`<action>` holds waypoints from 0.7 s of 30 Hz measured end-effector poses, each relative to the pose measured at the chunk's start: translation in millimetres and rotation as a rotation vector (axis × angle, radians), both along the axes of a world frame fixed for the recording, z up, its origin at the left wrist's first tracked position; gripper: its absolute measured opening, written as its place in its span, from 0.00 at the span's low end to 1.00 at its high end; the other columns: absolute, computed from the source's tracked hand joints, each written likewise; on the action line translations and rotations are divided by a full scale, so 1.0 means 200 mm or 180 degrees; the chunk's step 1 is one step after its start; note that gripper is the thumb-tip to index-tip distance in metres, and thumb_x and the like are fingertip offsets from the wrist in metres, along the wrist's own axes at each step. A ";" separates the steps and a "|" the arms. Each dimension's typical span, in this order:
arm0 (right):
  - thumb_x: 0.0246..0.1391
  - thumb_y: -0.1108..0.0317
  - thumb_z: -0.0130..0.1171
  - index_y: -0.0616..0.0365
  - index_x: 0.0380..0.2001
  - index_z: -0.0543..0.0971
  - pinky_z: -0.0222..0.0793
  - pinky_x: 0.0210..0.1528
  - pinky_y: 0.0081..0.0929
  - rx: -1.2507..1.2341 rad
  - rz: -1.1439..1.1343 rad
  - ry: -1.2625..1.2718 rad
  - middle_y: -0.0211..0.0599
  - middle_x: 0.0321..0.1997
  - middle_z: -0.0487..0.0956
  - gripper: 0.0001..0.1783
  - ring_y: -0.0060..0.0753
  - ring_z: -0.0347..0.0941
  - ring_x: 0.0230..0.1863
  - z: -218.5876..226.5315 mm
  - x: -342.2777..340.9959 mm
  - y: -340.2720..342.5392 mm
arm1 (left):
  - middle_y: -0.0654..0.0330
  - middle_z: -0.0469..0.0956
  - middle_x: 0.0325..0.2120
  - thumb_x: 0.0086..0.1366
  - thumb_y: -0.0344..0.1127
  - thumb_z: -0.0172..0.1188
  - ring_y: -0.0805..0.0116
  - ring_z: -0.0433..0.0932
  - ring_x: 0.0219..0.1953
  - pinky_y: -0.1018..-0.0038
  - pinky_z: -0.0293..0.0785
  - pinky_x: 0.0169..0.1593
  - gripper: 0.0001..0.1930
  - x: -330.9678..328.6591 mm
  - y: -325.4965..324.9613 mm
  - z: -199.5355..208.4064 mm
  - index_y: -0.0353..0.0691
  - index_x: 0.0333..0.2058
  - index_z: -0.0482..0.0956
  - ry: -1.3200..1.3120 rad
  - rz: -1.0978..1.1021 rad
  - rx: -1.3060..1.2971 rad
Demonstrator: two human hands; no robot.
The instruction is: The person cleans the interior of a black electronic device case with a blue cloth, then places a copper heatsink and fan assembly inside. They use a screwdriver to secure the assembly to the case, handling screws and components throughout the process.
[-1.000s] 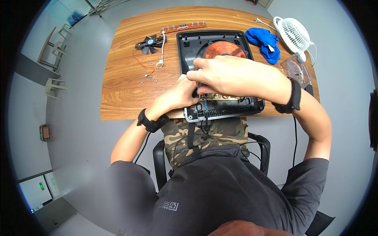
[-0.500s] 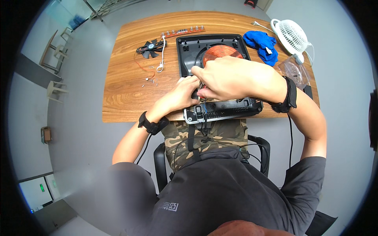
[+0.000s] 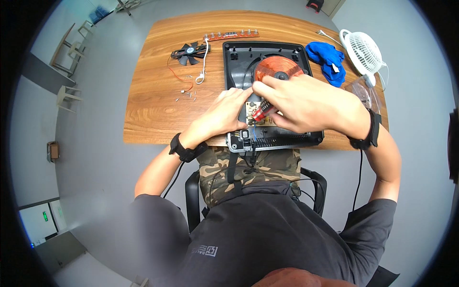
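Head view, seen from beside the worktop (image 3: 148, 110): opened black casing (image 3: 234, 71) flat near the front edge, ahead of the seated person. Tan circuit board (image 3: 250, 111) inside its near half, partly under the hands; copper-coloured coil (image 3: 270, 66) in the far half.

Right hand (image 3: 299, 103): fingers closed round a red-and-black hand tool (image 3: 260, 113), slanted, red end down at the board. Can't tell if the tip touches. Left hand (image 3: 222, 110): at the casing's left side, thumb by the board; can't tell if it's gripping or just resting. Blue wire (image 3: 254, 130) runs just below the tool.

Left of casing: black cooling fan (image 3: 190, 50), small label on the hub, too small to read from here. White cable (image 3: 205, 61) next to it, small loose screws (image 3: 190, 94) nearer the person. Red strip board (image 3: 232, 35) beyond the casing, with a row of round metallic parts.

Right of casing: blue cloth (image 3: 327, 60) with a pale tag, white fan (image 3: 362, 48), clear bag (image 3: 356, 90).

Other markings: pale logo and lettering on the dark shirt (image 3: 267, 225); lit green sign (image 3: 46, 216) over by the wall.
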State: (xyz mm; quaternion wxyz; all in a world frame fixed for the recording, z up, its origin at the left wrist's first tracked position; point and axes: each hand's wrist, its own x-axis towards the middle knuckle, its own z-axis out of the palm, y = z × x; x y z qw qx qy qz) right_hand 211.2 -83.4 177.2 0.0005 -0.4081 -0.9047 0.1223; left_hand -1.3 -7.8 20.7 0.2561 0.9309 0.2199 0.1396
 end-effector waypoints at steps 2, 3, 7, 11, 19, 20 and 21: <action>0.59 0.65 0.59 0.64 0.54 0.66 0.76 0.39 0.48 -0.0332 -0.0006 0.0013 0.52 0.46 0.76 0.24 0.58 0.79 0.40 0.04 0.00 -0.02 | 0.45 0.73 0.53 0.45 0.35 0.78 0.47 0.70 0.58 0.59 0.65 0.63 0.51 -0.01 -0.01 -0.02 0.34 0.67 0.61 -0.0145 0.0023 0.0104; 0.60 0.65 0.59 0.63 0.56 0.67 0.77 0.41 0.48 -0.0423 0.0046 0.0066 0.54 0.47 0.76 0.25 0.58 0.80 0.42 0.05 0.00 -0.03 | 0.46 0.73 0.54 0.45 0.36 0.79 0.49 0.71 0.58 0.52 0.61 0.65 0.53 -0.01 -0.01 -0.02 0.36 0.69 0.59 -0.0166 0.0071 0.0022; 0.62 0.63 0.60 0.60 0.58 0.67 0.77 0.46 0.49 -0.0676 0.0041 -0.0035 0.53 0.51 0.76 0.26 0.58 0.79 0.46 0.08 0.01 -0.03 | 0.51 0.77 0.50 0.43 0.36 0.79 0.54 0.73 0.57 0.45 0.53 0.66 0.57 -0.03 -0.04 -0.04 0.39 0.71 0.56 -0.0063 0.0322 0.0050; 0.61 0.63 0.62 0.59 0.59 0.68 0.77 0.45 0.49 -0.0747 0.0008 -0.0123 0.52 0.51 0.77 0.26 0.58 0.80 0.46 0.09 0.01 0.00 | 0.55 0.78 0.47 0.42 0.36 0.80 0.58 0.74 0.56 0.46 0.50 0.67 0.60 -0.03 -0.04 -0.06 0.44 0.73 0.53 -0.0077 0.0375 -0.0187; 0.60 0.63 0.63 0.57 0.58 0.70 0.77 0.44 0.48 -0.0679 -0.0057 -0.0202 0.50 0.51 0.78 0.25 0.57 0.81 0.44 0.09 0.01 0.01 | 0.54 0.78 0.46 0.43 0.36 0.78 0.57 0.74 0.55 0.49 0.52 0.66 0.58 -0.02 -0.02 -0.06 0.44 0.73 0.54 -0.0057 0.0295 -0.0211; 0.60 0.63 0.63 0.57 0.58 0.71 0.77 0.44 0.48 -0.0671 -0.0037 -0.0180 0.50 0.51 0.78 0.25 0.57 0.81 0.45 0.09 0.02 0.01 | 0.54 0.78 0.47 0.43 0.35 0.78 0.57 0.74 0.55 0.49 0.53 0.66 0.58 -0.03 -0.02 -0.06 0.44 0.73 0.54 -0.0103 0.0293 -0.0221; 0.60 0.63 0.63 0.57 0.58 0.71 0.77 0.44 0.48 -0.0684 -0.0028 -0.0161 0.50 0.50 0.78 0.25 0.57 0.81 0.45 0.09 0.01 0.01 | 0.54 0.78 0.47 0.43 0.35 0.78 0.56 0.74 0.55 0.50 0.53 0.66 0.58 -0.03 -0.03 -0.06 0.44 0.73 0.54 -0.0148 0.0291 -0.0232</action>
